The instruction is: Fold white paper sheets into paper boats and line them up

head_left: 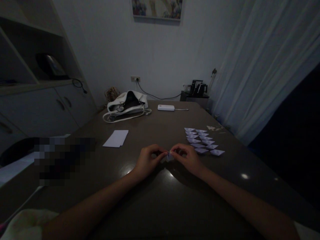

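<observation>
Between my two hands is a small folded piece of paper (169,156), pale and mostly covered by my fingers. My left hand (150,160) pinches its left side with thumb and forefinger. From the other side my right hand (187,158) pinches it the same way. Just beyond my right hand lie several folded paper boats (200,137), set out in two rows. A stack of white paper (116,138) rests flat on the table to the left, apart from my left hand.
The dark glossy table (160,206) spreads all around. Toward its far edge are a white handbag (127,105) and a white power strip-like device (166,107) with a short cord. A black kettle (199,88) stands beyond the table. A curtain (240,66) hangs at right.
</observation>
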`<act>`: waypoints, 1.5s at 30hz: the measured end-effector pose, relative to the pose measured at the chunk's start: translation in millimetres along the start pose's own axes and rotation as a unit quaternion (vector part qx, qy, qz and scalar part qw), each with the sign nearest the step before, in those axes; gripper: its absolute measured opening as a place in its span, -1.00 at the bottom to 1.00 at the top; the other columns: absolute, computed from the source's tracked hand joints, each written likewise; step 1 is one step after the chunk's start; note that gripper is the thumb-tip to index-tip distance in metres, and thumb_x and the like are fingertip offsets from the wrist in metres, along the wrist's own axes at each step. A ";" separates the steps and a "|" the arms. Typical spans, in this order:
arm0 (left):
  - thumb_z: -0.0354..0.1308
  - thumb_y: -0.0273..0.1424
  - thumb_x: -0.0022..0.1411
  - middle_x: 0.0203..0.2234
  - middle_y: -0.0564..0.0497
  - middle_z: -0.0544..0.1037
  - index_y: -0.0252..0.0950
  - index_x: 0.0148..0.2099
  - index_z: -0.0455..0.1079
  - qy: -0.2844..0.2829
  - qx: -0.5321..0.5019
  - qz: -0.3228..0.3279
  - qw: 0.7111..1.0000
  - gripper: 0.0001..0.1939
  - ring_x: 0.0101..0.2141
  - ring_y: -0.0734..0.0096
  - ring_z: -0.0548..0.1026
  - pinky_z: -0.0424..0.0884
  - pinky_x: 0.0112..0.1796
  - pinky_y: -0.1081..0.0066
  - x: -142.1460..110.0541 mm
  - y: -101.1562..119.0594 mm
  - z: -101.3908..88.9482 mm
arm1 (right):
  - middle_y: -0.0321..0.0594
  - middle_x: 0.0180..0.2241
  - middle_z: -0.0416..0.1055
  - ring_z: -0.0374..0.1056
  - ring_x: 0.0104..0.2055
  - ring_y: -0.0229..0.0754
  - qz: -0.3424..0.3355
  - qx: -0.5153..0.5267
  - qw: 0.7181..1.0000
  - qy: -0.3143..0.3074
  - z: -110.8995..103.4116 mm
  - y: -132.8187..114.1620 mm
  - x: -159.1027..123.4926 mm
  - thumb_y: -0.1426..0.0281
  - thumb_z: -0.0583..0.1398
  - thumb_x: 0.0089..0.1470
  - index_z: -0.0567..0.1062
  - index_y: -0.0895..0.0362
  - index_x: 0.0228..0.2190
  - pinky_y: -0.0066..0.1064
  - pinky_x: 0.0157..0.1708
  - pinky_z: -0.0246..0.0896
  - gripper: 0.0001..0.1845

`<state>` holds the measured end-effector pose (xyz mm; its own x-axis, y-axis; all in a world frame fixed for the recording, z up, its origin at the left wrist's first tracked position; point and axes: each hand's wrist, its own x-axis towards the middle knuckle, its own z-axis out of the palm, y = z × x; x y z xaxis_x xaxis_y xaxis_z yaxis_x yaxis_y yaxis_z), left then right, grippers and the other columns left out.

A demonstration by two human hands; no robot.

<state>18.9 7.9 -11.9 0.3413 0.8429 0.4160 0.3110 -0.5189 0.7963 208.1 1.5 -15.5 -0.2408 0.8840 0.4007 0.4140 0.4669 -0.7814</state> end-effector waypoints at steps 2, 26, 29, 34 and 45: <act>0.20 -0.33 0.15 -0.43 -0.05 0.57 -0.32 -0.33 0.51 0.003 -0.008 -0.007 1.000 -0.84 -0.38 0.35 0.51 0.39 -0.32 0.42 0.0 -0.9 -0.1 | -0.27 -0.47 0.43 0.32 -0.43 -0.26 0.003 0.006 1.000 0.005 0.0 0.9 0.0 0.34 0.21 0.04 0.49 0.13 -0.43 -0.46 -0.45 0.19 -0.88; 0.26 -0.20 0.05 -0.41 0.02 0.52 -0.34 -0.31 0.35 0.050 -0.294 -0.146 0.943 -0.70 -0.37 0.41 0.50 0.43 -0.27 0.41 3.9 -12.4 5.5 | -0.29 -0.50 0.32 0.27 -0.48 -0.28 0.024 0.115 0.993 0.015 0.4 4.1 0.8 0.28 0.13 0.09 0.31 0.13 -0.40 -0.47 -0.50 0.15 -0.83; 0.30 -0.21 0.01 -0.41 0.03 0.53 -0.34 -0.31 0.33 0.065 -0.357 -0.170 0.916 -0.67 -0.36 0.45 0.50 0.42 -0.24 0.44 3.8 -13.2 9.1 | -0.30 -0.49 0.33 0.28 -0.49 -0.29 0.016 0.122 0.992 0.022 1.7 4.1 1.3 0.28 0.12 0.10 0.29 0.12 -0.41 -0.49 -0.51 0.15 -0.83; 0.31 -0.26 -0.01 -0.46 0.05 0.52 -0.35 -0.34 0.32 0.106 -0.428 -0.190 0.877 -0.69 -0.39 0.50 0.50 0.41 -0.24 0.49 3.1 -9.6 16.2 | -0.27 -0.46 0.34 0.30 -0.48 -0.29 0.015 0.143 0.988 0.047 6.4 5.3 1.5 0.24 0.11 0.12 0.28 0.12 -0.40 -0.49 -0.52 0.18 -0.80; 0.21 -0.26 0.08 -0.49 0.04 0.47 -0.33 -0.36 0.29 0.088 -0.266 -0.125 0.952 -0.76 -0.43 0.43 0.48 0.41 -0.33 0.42 0.2 -4.5 15.9 | -0.29 -0.50 0.39 0.27 -0.55 -0.31 0.089 0.118 0.989 -0.022 10.6 1.0 -2.8 0.20 0.16 0.06 0.40 0.15 -0.31 -0.51 -0.58 0.14 -0.73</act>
<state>31.7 8.1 -22.4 0.1477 0.9655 0.2143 -0.1469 -0.1929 0.9702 199.9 -0.7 -22.5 -0.2235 0.9473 0.2296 0.2386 0.2815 -0.9294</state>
